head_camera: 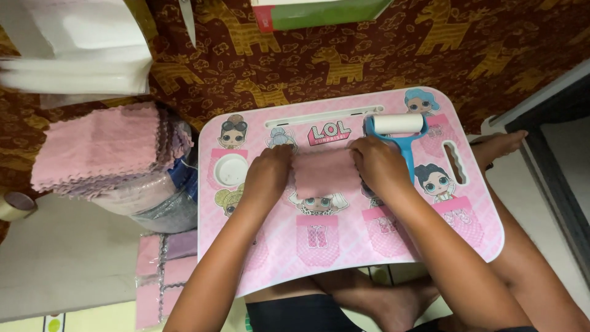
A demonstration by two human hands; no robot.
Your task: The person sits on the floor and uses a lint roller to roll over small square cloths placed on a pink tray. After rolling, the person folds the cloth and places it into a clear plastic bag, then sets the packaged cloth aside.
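A small pink cloth square [324, 173] lies flat in the middle of a pink lap table [344, 258] printed with cartoon dolls. My left hand [268, 174] presses on the cloth's left edge, fingers curled down. My right hand [378, 164] holds its right edge the same way. Just beyond my right hand lies a lint roller [398, 125] with a white roll and a blue handle, untouched.
A tall stack of pink cloths [101, 149] sits left of the table on a plastic-wrapped bundle [161, 209]. Bagged cloths [161, 270] lie on the floor near my left arm. A tape roll [15, 205] is at far left. My crossed legs are under the table.
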